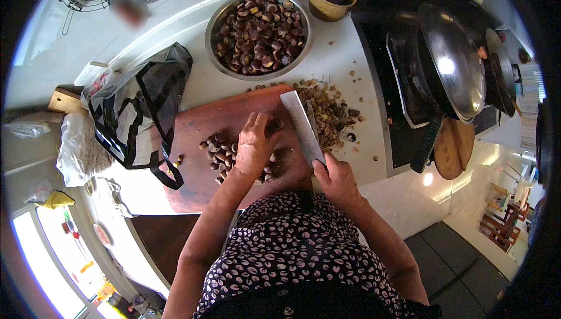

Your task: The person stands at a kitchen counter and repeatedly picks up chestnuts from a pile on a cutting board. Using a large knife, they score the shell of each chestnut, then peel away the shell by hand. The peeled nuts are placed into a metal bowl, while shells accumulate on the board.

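Observation:
My right hand (338,179) grips the handle of a broad-bladed cleaver (300,115). Its blade lies along the right side of a reddish wooden cutting board (197,119), pointing away from me. Over the board, my left hand (255,146) has its thumb and fingers bent beside a dark chestnut (278,124); whether they grip it is unclear. Several brown chestnuts (218,152) lie loose on the board around that wrist, some hidden beneath the hand. Beyond the board stands a steel bowl (210,49) heaped with chestnuts (260,34), several showing yellow cut spots.
Shell scraps (331,122) are piled right of the cleaver. A tan pot (326,11) of dark liquid holds a spoon. A wok (451,60) occupies the cooktop (396,143) at right. A black-trimmed mesh bag (153,86) overlaps the board's left edge.

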### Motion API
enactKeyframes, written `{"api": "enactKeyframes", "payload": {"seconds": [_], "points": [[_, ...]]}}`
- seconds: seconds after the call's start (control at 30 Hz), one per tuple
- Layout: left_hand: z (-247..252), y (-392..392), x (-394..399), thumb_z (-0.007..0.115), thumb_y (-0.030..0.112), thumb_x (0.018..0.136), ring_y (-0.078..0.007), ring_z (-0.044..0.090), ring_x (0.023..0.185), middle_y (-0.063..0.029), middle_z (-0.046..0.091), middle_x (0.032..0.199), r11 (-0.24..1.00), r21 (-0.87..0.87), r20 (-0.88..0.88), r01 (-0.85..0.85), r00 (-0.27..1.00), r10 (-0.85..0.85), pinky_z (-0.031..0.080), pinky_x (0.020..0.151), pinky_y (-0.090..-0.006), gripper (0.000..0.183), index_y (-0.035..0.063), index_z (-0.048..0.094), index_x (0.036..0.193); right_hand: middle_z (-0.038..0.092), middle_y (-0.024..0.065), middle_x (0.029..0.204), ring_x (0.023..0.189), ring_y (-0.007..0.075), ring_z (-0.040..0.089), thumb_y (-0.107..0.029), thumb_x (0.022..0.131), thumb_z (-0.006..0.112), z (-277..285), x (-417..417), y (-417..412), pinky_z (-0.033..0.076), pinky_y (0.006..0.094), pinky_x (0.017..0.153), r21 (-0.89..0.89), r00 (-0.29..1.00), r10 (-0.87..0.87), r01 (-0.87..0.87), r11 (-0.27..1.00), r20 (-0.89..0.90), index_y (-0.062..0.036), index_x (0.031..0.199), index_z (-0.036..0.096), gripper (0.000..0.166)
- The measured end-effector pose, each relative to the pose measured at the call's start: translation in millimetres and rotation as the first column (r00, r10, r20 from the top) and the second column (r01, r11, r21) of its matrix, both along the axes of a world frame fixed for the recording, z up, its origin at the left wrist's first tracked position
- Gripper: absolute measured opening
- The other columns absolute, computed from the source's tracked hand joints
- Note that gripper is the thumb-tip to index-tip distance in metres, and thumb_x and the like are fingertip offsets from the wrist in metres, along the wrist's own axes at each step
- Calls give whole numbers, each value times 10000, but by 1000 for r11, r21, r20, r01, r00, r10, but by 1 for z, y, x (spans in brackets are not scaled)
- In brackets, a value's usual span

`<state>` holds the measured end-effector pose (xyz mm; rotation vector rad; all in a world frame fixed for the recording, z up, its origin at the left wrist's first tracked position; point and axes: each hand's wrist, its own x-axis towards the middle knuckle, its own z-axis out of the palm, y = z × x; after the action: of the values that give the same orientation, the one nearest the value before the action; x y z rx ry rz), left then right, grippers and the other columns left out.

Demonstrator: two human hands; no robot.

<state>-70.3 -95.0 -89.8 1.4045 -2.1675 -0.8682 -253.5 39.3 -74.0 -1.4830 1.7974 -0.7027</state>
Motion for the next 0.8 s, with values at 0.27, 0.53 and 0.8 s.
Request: {"api": "enactKeyframes", "payload": {"seconds": [0.27,0.53,0.8], "points": [[-21,-1,2,672,-64,708,-396,561,904,-182,571,940,969,-216,-81,121,987,-141,489,776,-450,252,-10,603,944,625,148,671,584,329,651,-198,938,566,1,13,-4,526,428,535,-27,946,94,-108,994,-311,-33,994,530,179],[-22,-1,-1,673,-23,745,-402,633,905,-186,637,986,971,-224,-92,85,990,-108,535,776,-434,278,-1,635,1019,660,125,721,575,262,677,-158,901,595,-3,20,-1,538,369,490,3,886,172,-189,982,-431,-21,1064,518,226],[-17,2,-8,655,-92,697,-364,588,865,-147,606,916,978,-207,-115,38,991,-63,507,747,-431,251,-2,623,930,676,133,739,591,254,694,-113,862,591,10,21,-8,550,362,503,117,868,226,-193,974,-442,-12,1051,538,221]]}}
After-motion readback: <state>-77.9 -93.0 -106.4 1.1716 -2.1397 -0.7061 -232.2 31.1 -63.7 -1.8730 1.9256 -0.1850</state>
